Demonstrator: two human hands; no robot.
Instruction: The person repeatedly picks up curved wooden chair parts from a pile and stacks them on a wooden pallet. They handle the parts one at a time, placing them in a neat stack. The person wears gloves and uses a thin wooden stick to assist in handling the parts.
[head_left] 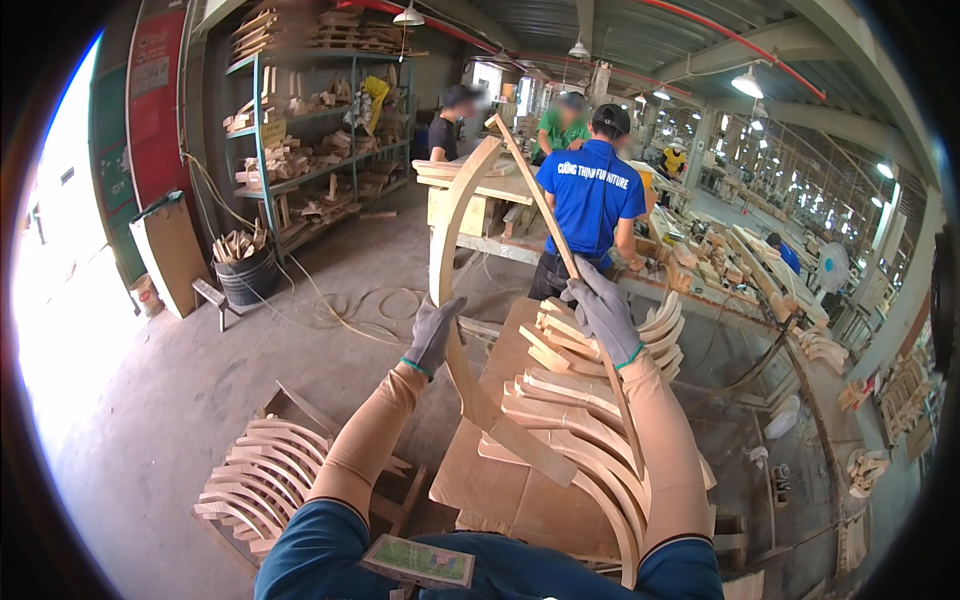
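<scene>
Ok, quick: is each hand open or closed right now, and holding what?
Left hand: closed around a wide, curved piece of wood.
Right hand: closed on a long, thin strip of wood.

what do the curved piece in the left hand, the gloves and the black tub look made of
Curved piece: likely bare wood, pale tan and matte. Gloves: probably knit fabric, dull grey with teal cuff edges. Black tub: plastic or rubber, its wall uniformly dark.
</scene>
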